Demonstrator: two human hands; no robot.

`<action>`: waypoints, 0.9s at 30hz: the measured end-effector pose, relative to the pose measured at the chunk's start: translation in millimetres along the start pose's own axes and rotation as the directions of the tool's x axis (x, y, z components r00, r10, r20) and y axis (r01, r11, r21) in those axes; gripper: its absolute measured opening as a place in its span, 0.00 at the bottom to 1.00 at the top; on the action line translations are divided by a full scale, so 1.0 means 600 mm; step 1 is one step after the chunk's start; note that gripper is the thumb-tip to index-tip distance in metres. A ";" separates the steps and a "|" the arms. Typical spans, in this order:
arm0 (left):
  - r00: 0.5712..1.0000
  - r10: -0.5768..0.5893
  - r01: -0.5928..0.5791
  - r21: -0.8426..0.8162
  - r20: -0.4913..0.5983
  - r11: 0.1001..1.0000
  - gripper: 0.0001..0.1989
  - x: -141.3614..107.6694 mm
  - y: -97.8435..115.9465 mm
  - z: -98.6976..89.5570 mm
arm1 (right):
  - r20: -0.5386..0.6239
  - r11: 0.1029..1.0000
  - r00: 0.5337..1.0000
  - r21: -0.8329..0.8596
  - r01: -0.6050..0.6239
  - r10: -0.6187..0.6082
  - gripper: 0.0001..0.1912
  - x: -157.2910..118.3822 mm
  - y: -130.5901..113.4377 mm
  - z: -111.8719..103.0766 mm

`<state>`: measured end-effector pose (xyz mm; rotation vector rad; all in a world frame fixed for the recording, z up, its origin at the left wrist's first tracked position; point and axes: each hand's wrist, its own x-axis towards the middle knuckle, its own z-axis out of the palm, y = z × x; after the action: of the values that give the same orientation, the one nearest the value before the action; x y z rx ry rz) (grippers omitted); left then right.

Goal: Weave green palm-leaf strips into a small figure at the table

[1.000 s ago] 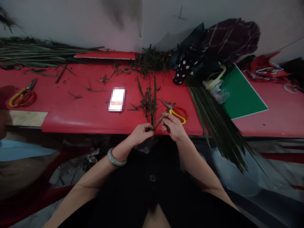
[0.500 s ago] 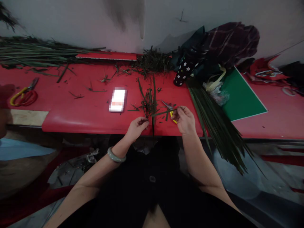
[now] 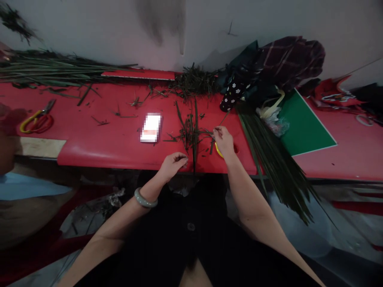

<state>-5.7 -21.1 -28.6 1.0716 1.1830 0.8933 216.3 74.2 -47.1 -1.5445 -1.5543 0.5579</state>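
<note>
My left hand (image 3: 173,165) is at the table's front edge, thumb and fingertips pressed together; whatever they pinch, if anything, is too small to make out. Over a pair of scissors (image 3: 219,150), my right hand (image 3: 224,141) is closed, with a thin leaf strip (image 3: 226,116) sticking up and right from its fingers. The hand hides the middle of the scissors, so whether it touches them is unclear. Between the hands lies a small pile of cut leaf bits (image 3: 188,129), and a long narrow leaf (image 3: 195,139) runs upright past it to the table edge.
A lit phone (image 3: 151,127) lies on the red table (image 3: 104,153). Long green leaves (image 3: 275,163) overhang the edge at right, near a green board (image 3: 308,127) and a flowered bottle (image 3: 231,93). At left are other scissors (image 3: 37,119) and a person's arm (image 3: 7,151).
The right hand has moved left and slightly up, over the scissors. Its leaf strip, which pointed left across the pile, now points up and right. The left hand stays nearly in place.
</note>
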 end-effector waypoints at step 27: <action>0.999 0.032 -0.032 0.031 0.027 0.999 0.07 0.002 -0.003 -0.003 | 0.080 0.787 0.997 -0.615 0.047 0.004 0.14 0.023 0.009 -0.025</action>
<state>-7.1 -20.4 -30.5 1.1276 1.1647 0.8853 233.5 84.5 -39.8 -1.9978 -1.9319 0.0769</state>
